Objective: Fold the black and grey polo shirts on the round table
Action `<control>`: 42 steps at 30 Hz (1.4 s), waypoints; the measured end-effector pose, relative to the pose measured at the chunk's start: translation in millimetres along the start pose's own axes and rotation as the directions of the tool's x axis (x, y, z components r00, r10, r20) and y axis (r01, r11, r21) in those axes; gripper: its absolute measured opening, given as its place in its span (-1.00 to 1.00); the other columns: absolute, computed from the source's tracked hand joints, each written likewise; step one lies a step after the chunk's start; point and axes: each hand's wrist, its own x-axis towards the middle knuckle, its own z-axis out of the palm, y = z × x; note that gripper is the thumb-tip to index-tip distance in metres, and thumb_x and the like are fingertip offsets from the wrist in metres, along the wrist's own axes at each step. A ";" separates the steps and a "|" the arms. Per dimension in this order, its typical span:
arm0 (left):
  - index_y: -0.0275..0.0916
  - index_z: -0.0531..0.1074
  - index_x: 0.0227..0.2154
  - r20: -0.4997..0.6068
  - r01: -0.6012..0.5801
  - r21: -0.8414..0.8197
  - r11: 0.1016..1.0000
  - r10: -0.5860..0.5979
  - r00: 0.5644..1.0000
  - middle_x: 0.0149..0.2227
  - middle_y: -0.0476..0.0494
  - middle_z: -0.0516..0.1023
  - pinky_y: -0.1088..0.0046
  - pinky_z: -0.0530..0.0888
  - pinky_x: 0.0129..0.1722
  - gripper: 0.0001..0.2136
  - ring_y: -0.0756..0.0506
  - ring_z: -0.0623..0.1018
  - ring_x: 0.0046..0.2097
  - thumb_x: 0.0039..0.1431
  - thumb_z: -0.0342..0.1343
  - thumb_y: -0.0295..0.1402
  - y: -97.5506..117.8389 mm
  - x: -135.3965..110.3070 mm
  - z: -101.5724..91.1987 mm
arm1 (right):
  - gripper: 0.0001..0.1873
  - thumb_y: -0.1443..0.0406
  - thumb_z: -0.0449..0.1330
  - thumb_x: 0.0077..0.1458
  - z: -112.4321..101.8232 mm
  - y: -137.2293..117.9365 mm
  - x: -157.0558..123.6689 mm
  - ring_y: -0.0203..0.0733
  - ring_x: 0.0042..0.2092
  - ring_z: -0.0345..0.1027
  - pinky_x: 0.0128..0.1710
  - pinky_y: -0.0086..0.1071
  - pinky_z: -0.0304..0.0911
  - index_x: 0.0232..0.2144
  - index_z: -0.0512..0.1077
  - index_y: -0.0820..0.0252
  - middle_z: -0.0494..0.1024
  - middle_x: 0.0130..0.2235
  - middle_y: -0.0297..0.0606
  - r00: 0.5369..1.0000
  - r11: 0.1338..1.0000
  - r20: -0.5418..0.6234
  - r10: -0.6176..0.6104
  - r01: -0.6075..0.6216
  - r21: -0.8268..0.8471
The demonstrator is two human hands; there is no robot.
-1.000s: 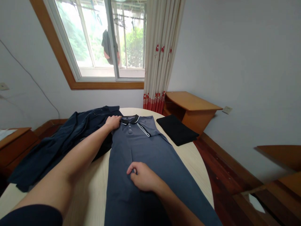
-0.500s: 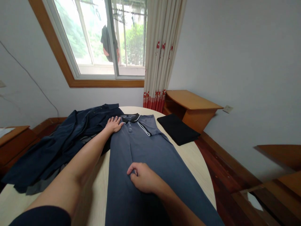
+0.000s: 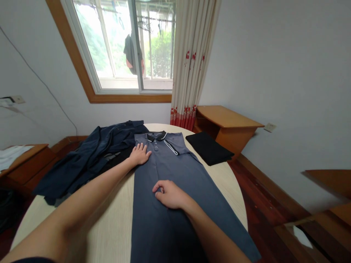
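Note:
A grey-blue polo shirt (image 3: 178,168) lies spread out front up, its dark, white-edged collar at the far end and the buttons below it. Its right-hand sleeve is folded in over the chest, showing a black cuff with white stripes. Palm down, my left hand (image 3: 139,154) rests on the shirt's left edge below the shoulder, fingers spread. My right hand (image 3: 170,195) is over the middle of the shirt, fingers curled in toward the thumb, with nothing visible in them.
Dark navy clothes (image 3: 90,157) are heaped on the left of the round pale table (image 3: 109,219). A folded black cloth (image 3: 210,148) lies at its right edge. Beyond stand a wooden desk (image 3: 230,117) and a curtain (image 3: 189,73) beside the window.
My left hand has slid from near the collar a little down the shirt's left edge. My right hand stays curled over the middle. The view has shifted slightly left.

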 end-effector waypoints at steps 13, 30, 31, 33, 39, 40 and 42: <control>-0.35 0.11 0.37 -0.101 -0.130 -0.090 0.988 0.120 0.988 0.43 -0.30 0.00 0.08 -0.01 0.38 -0.38 -0.26 -0.01 0.44 0.41 -0.33 -0.07 25.7 -89.5 -0.5 | -0.76 0.44 0.19 0.16 -4.1 -1.2 -2.9 -0.45 -0.64 0.17 -0.63 -0.57 0.17 -0.10 0.49 0.28 0.26 -0.59 -0.57 0.997 0.998 0.081 -0.007 0.002 0.065; -0.08 0.04 0.40 0.036 -0.660 -0.391 0.642 0.727 0.686 0.44 -0.18 -0.05 -0.11 -0.02 0.37 -0.43 -0.32 -0.08 0.45 0.39 -0.10 -0.11 53.6 -331.9 -43.0 | -0.83 0.31 0.20 0.16 -25.1 -10.2 -83.8 -0.24 -0.56 0.49 -0.50 -0.48 0.32 -0.17 0.42 0.23 0.55 -0.48 -0.31 0.793 0.954 0.574 0.202 -0.291 0.067; -0.07 0.07 0.39 0.019 -0.685 -0.421 0.594 0.761 0.648 0.43 -0.16 0.00 -0.09 0.01 0.38 -0.44 -0.31 -0.03 0.44 0.38 -0.07 -0.14 55.4 -335.6 -49.2 | -0.84 0.34 0.14 0.19 -31.5 -3.2 -87.5 -0.24 -0.55 0.48 -0.49 -0.47 0.30 -0.17 0.42 0.24 0.56 -0.47 -0.29 0.856 0.960 0.475 0.205 -0.271 0.074; -0.06 0.24 0.32 -0.044 -0.724 -0.497 0.478 0.819 0.572 0.36 -0.14 0.22 0.06 0.15 0.36 -0.52 -0.26 0.18 0.39 0.38 -0.06 -0.19 58.4 -336.0 -61.0 | -0.83 0.36 0.08 0.22 -48.1 14.2 -93.6 -0.22 -0.49 0.49 -0.45 -0.44 0.28 -0.18 0.43 0.26 0.56 -0.43 -0.23 0.957 0.975 0.185 0.222 -0.223 -0.015; -0.15 0.57 -0.11 -0.186 -0.673 -0.606 0.425 0.747 0.639 -0.16 -0.12 0.67 0.41 0.50 -0.02 -0.67 -0.08 0.63 -0.11 0.41 -0.11 -0.23 70.8 -284.1 -73.5 | -0.71 0.24 0.18 0.19 -90.0 74.8 -111.7 0.09 -0.01 0.48 -0.17 -0.31 0.29 -0.11 0.49 0.33 0.55 -0.04 0.11 0.814 0.688 -0.528 0.243 -0.528 -0.497; -0.17 0.56 -0.09 -0.216 -0.672 -0.582 0.458 0.710 0.670 -0.11 -0.14 0.66 0.38 0.49 0.01 -0.68 -0.09 0.61 -0.07 0.40 -0.09 -0.23 74.3 -271.5 -70.4 | -0.66 0.20 0.20 0.19 -91.4 82.4 -114.5 0.11 0.00 0.47 -0.18 -0.30 0.28 -0.08 0.47 0.33 0.54 -0.02 0.13 0.784 0.653 -0.556 0.276 -0.578 -0.490; -0.21 0.52 -0.02 -0.273 -0.685 -0.534 0.496 0.665 0.695 0.04 -0.19 0.60 0.30 0.42 0.13 -0.70 -0.13 0.54 0.07 0.37 -0.05 -0.25 82.4 -248.0 -61.3 | -0.62 0.15 0.22 0.17 -91.2 93.0 -118.7 0.11 0.00 0.48 -0.20 -0.31 0.28 -0.07 0.46 0.34 0.55 -0.03 0.13 0.760 0.637 -0.560 0.331 -0.618 -0.461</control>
